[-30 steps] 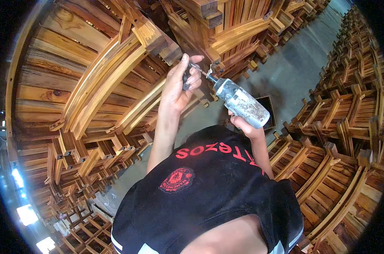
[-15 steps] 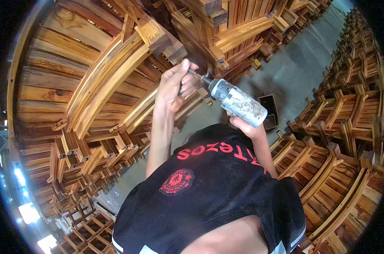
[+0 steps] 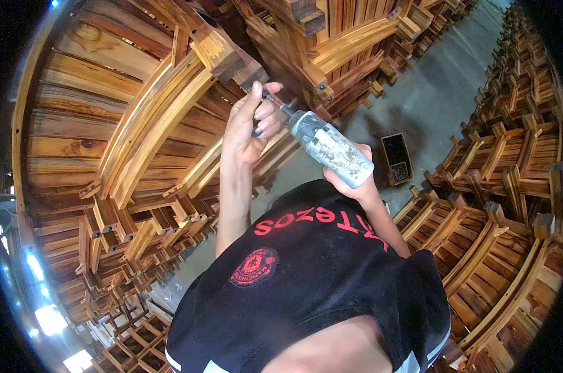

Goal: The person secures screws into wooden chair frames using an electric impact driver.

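My right hand point(image 3: 356, 177) is wrapped round a scuffed, pale power driver point(image 3: 334, 149), which points up and to the left. Its thin bit point(image 3: 283, 107) reaches the fingers of my left hand point(image 3: 251, 118). Those fingers are curled, thumb up, around small dark pieces of hardware point(image 3: 256, 130), with another dark bit at the fingertips beside the tool's tip. Just above my left hand is the squared end of a wooden leg point(image 3: 250, 73), part of a slatted wooden piece point(image 3: 86, 109) with curved rails.
On the grey floor point(image 3: 440, 87), a dark divided box point(image 3: 396, 158) holds small parts. Stacked wooden furniture point(image 3: 486, 261) stands at the right, with more at the lower left point(image 3: 151, 230) and top point(image 3: 356, 50). Curved rails and jutting legs surround my hands.
Both hands and the driver have shifted left in the view. More of my right hand shows beside the tool, and the floor box is now less covered.
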The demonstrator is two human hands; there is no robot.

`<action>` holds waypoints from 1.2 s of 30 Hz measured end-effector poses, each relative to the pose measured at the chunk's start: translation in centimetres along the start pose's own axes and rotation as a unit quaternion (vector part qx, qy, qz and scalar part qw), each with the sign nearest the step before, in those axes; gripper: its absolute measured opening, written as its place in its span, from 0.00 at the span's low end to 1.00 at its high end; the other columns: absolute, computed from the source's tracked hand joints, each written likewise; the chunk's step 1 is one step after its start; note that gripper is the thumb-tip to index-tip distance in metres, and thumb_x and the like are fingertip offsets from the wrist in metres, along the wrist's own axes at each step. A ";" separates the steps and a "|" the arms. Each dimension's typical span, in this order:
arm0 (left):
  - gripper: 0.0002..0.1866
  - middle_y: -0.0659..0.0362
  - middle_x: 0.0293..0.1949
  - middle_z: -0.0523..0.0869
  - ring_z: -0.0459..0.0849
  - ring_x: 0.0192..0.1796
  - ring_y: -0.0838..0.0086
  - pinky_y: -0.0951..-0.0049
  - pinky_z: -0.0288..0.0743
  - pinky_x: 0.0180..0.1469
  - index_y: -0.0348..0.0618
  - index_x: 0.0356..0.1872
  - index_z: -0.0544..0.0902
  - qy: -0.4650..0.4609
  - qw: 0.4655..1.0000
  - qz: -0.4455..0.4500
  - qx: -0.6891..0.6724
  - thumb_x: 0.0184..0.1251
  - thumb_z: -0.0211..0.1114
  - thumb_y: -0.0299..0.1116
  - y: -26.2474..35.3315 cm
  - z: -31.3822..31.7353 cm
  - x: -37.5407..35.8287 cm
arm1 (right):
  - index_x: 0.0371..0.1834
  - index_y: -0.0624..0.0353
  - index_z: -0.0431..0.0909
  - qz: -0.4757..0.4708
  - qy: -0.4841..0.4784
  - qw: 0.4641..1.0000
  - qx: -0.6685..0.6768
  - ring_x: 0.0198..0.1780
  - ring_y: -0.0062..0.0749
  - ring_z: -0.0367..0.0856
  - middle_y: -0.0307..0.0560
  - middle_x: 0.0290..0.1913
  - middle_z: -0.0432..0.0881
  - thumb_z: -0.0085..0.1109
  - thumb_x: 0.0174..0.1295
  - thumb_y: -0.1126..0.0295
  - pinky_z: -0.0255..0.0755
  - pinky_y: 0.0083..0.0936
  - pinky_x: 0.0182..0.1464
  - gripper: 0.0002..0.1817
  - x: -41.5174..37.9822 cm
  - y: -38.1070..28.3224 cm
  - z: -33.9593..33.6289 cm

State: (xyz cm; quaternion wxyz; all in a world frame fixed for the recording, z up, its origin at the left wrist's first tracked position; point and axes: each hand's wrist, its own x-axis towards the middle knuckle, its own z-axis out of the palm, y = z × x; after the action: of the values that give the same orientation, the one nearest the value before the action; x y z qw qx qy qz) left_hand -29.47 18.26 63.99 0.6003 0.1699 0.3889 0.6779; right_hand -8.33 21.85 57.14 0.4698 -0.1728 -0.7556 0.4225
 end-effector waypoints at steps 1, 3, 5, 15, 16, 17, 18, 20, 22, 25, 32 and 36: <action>0.17 0.70 0.15 0.62 0.60 0.15 0.87 0.85 0.52 0.14 0.36 0.45 0.75 -0.007 1.000 -0.015 -0.020 0.73 0.52 0.43 0.0 -0.3 0.1 | 0.30 0.63 0.78 -0.002 -0.002 1.000 -0.003 0.26 0.43 0.78 0.49 0.27 0.80 0.62 0.38 0.75 0.72 0.29 0.31 0.12 0.0 0.0 0.2; 0.17 0.70 0.15 0.63 0.59 0.14 0.86 0.85 0.52 0.14 0.37 0.42 0.76 -0.022 0.997 -0.044 -0.060 0.73 0.51 0.43 0.0 -0.7 0.2 | 0.30 0.63 0.78 -0.011 0.001 1.000 0.003 0.26 0.44 0.79 0.50 0.27 0.80 0.62 0.37 0.75 0.72 0.30 0.32 0.13 0.2 -0.3 0.2; 0.17 0.71 0.14 0.63 0.58 0.13 0.86 0.85 0.51 0.13 0.39 0.39 0.75 0.000 0.998 -0.041 -0.054 0.72 0.52 0.45 -0.2 -0.4 0.1 | 0.31 0.64 0.78 -0.016 0.003 1.000 0.002 0.26 0.44 0.79 0.50 0.28 0.80 0.62 0.37 0.75 0.73 0.30 0.33 0.14 0.2 -0.4 0.2; 0.19 0.71 0.15 0.62 0.59 0.14 0.87 0.85 0.51 0.14 0.38 0.41 0.75 -0.003 0.999 -0.030 0.012 0.72 0.52 0.47 0.1 -0.4 0.1 | 0.34 0.65 0.79 0.012 -0.012 1.000 0.001 0.30 0.46 0.81 0.53 0.32 0.81 0.63 0.37 0.74 0.75 0.28 0.37 0.17 0.1 -0.3 0.0; 0.19 0.71 0.15 0.62 0.59 0.14 0.87 0.86 0.51 0.14 0.37 0.43 0.75 -0.014 0.999 -0.033 0.006 0.72 0.52 0.46 0.0 -0.5 0.1 | 0.35 0.65 0.79 0.022 -0.022 1.000 -0.004 0.31 0.46 0.82 0.53 0.33 0.82 0.63 0.36 0.74 0.75 0.28 0.38 0.17 0.1 -0.5 -0.1; 0.20 0.71 0.15 0.63 0.59 0.14 0.87 0.85 0.51 0.15 0.35 0.44 0.75 -0.018 1.000 -0.020 0.008 0.72 0.52 0.46 -0.1 -0.5 0.1 | 0.36 0.66 0.78 0.007 -0.016 1.000 -0.019 0.32 0.46 0.82 0.54 0.33 0.82 0.65 0.36 0.73 0.75 0.28 0.37 0.19 0.1 -0.5 -0.1; 0.20 0.71 0.16 0.63 0.59 0.14 0.86 0.85 0.51 0.15 0.34 0.46 0.75 -0.023 1.000 -0.009 0.010 0.72 0.52 0.45 -0.3 -0.4 0.2 | 0.37 0.67 0.78 -0.009 -0.008 0.999 -0.034 0.32 0.46 0.83 0.55 0.33 0.82 0.66 0.35 0.72 0.75 0.28 0.37 0.21 0.2 -0.6 -0.1; 0.22 0.70 0.16 0.64 0.59 0.15 0.86 0.85 0.52 0.16 0.32 0.50 0.74 -0.038 0.999 0.004 0.004 0.72 0.52 0.44 -0.5 -0.3 0.1 | 0.39 0.68 0.77 -0.003 0.000 0.999 -0.036 0.33 0.45 0.83 0.55 0.34 0.82 0.67 0.35 0.71 0.75 0.28 0.39 0.23 0.1 -0.9 0.0; 0.23 0.70 0.16 0.63 0.59 0.15 0.86 0.85 0.52 0.16 0.31 0.54 0.72 -0.059 0.998 0.010 -0.014 0.72 0.52 0.44 -0.6 -0.3 0.1 | 0.39 0.68 0.78 0.039 0.002 0.999 -0.011 0.35 0.46 0.83 0.55 0.37 0.82 0.66 0.35 0.71 0.75 0.29 0.43 0.23 0.1 -1.2 0.3; 0.23 0.70 0.16 0.62 0.58 0.16 0.87 0.86 0.51 0.15 0.31 0.59 0.68 -0.105 0.992 0.007 -0.067 0.73 0.50 0.40 -0.7 -0.7 0.3 | 0.34 0.67 0.76 -0.013 0.051 0.998 -0.024 0.27 0.46 0.82 0.53 0.28 0.80 0.66 0.37 0.74 0.74 0.27 0.31 0.17 0.6 -0.9 0.9; 0.22 0.70 0.16 0.60 0.58 0.15 0.87 0.87 0.50 0.14 0.32 0.63 0.63 -0.137 0.981 -0.008 -0.140 0.72 0.49 0.32 -0.6 -1.2 0.6 | 0.33 0.67 0.76 -0.026 0.047 0.998 -0.013 0.26 0.45 0.82 0.53 0.27 0.80 0.66 0.37 0.74 0.74 0.26 0.31 0.17 1.3 -0.8 1.2; 0.22 0.71 0.16 0.60 0.58 0.15 0.87 0.86 0.51 0.13 0.33 0.63 0.64 -0.140 0.980 -0.009 -0.144 0.72 0.49 0.32 -0.5 -1.3 0.6 | 0.34 0.67 0.77 -0.053 0.052 0.997 -0.025 0.26 0.45 0.81 0.53 0.27 0.79 0.66 0.37 0.74 0.73 0.26 0.31 0.17 1.8 -0.8 1.2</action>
State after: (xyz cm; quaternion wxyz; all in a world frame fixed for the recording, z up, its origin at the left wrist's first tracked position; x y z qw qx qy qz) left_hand -30.22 18.41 62.62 0.6731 0.1710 0.2009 0.6909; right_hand -10.21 22.01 58.54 0.5257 -0.1657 -0.7488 0.3681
